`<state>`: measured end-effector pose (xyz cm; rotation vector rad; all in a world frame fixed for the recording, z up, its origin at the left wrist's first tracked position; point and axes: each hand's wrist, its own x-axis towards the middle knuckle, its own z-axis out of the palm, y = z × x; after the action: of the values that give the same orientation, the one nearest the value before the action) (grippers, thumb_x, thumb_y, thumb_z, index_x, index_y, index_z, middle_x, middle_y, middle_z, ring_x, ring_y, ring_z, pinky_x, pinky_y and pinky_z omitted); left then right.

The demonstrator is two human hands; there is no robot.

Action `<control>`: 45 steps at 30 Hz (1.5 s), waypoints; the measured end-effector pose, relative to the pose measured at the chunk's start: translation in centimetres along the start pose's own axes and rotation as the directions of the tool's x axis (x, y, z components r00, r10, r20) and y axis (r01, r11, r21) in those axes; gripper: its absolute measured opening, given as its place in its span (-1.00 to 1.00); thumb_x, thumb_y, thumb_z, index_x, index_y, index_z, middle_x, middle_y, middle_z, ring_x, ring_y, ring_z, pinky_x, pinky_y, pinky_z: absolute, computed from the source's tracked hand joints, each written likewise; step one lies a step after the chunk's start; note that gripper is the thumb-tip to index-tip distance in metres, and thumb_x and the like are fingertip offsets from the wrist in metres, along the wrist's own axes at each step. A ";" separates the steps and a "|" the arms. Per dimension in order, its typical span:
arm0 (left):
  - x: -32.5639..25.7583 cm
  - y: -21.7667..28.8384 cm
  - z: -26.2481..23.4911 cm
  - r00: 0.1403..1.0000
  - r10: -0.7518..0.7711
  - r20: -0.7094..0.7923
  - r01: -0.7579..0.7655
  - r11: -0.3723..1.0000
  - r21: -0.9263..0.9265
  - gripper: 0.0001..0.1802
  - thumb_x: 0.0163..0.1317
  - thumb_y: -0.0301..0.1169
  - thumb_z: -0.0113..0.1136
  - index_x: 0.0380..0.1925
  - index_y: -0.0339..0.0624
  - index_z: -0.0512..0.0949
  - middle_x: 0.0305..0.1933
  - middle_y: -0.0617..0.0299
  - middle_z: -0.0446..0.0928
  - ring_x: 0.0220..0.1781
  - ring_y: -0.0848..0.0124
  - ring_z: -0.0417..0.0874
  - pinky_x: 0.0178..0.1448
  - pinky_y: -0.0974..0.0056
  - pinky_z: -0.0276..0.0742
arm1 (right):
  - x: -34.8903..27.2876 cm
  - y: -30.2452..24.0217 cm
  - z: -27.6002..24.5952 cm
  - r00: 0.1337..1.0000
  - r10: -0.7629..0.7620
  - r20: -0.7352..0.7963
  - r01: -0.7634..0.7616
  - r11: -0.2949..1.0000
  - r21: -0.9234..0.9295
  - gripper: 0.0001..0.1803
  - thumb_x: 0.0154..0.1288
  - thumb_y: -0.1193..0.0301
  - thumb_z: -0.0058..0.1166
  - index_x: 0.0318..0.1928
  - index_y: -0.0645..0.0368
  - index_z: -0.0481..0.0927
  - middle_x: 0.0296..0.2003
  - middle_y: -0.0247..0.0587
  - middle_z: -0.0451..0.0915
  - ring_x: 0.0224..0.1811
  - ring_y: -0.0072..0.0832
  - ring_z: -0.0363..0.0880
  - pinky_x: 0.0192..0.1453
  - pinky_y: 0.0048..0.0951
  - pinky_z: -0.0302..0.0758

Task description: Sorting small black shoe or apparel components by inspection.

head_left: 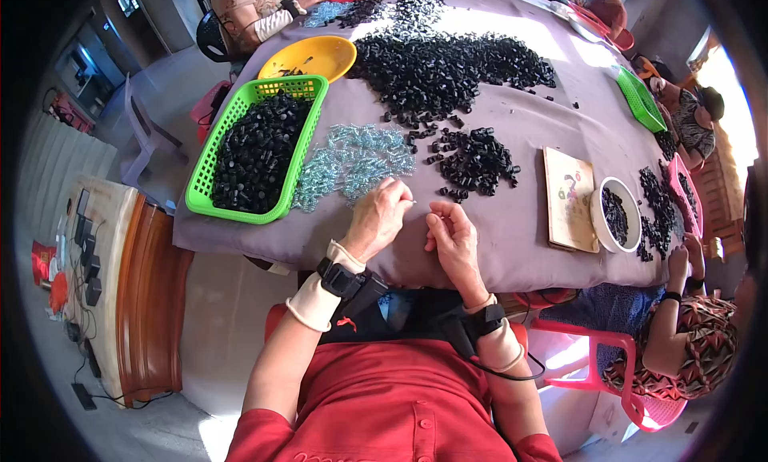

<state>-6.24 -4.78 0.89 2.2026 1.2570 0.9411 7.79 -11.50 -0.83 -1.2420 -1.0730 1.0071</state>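
Sitting at a cloth-covered desk [516,250], a red-shirted person [384,398] is holding the left hand [378,218] and right hand [454,240] close together, fingers bending inward; whether they are grasping anything, one cannot tell. Clear bluish plastic pieces [352,162] are lying just beyond the left hand, beside a green basket [202,170]; small black cylinders [478,162] are lying heaped beyond the right hand.
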 end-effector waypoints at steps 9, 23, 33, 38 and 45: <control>1.0 2.6 1.3 0.937 -0.087 0.339 0.235 0.874 -0.425 -0.89 0.10 -0.51 0.10 -0.38 -0.32 0.50 -0.46 0.26 0.52 -0.47 0.54 0.49 -0.38 0.44 0.44 | 0.3 0.2 -2.2 0.999 0.020 -0.045 -0.019 1.000 0.019 -0.95 0.24 0.53 -0.03 -0.30 0.25 0.44 -0.57 -0.35 0.46 -0.62 -0.72 0.39 -0.58 -0.67 0.40; 4.9 4.2 5.8 0.996 0.079 0.038 -0.079 0.997 0.018 -0.85 0.04 -0.37 0.13 -0.37 -0.14 0.50 -0.31 0.04 0.43 -0.34 0.11 0.53 -0.27 0.13 0.46 | 0.6 0.1 -3.9 0.955 -0.077 -0.286 0.086 0.996 0.019 -0.95 0.26 0.52 -0.05 -0.30 0.23 0.40 -0.58 -0.39 0.40 -0.67 -0.74 0.31 -0.61 -0.69 0.29; 6.5 5.1 8.4 0.978 0.073 0.196 -0.102 0.985 0.138 -0.84 0.04 -0.40 0.13 -0.33 -0.11 0.50 -0.27 0.06 0.42 -0.29 0.08 0.55 -0.25 0.11 0.49 | 0.4 0.1 -3.8 0.950 -0.066 -0.306 0.058 0.998 -0.034 -0.94 0.29 0.50 -0.09 -0.28 0.24 0.40 -0.62 -0.43 0.37 -0.69 -0.75 0.29 -0.62 -0.72 0.27; 5.8 4.6 8.1 0.992 0.115 0.056 -0.115 0.993 -0.005 -0.90 0.09 -0.44 0.07 -0.37 -0.14 0.50 -0.30 0.06 0.43 -0.33 0.10 0.55 -0.27 0.14 0.47 | 0.3 -0.1 -3.8 0.944 -0.070 -0.322 0.064 0.998 -0.028 -0.94 0.28 0.51 -0.09 -0.26 0.23 0.40 -0.62 -0.42 0.38 -0.69 -0.74 0.29 -0.62 -0.71 0.28; 1.1 3.5 4.2 0.908 -0.191 0.373 0.398 0.671 -0.625 -0.88 0.23 -0.48 0.01 -0.28 -0.27 0.47 -0.45 0.34 0.46 -0.59 0.67 0.42 -0.62 0.57 0.34 | 0.3 0.4 -3.8 0.950 -0.112 -0.292 0.110 0.994 -0.024 -0.94 0.26 0.52 -0.06 -0.27 0.22 0.42 -0.57 -0.42 0.41 -0.63 -0.75 0.32 -0.55 -0.70 0.30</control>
<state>-0.75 -5.70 0.69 1.4118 0.8846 0.7601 11.56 -12.01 -1.30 -1.2755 -0.9038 0.7071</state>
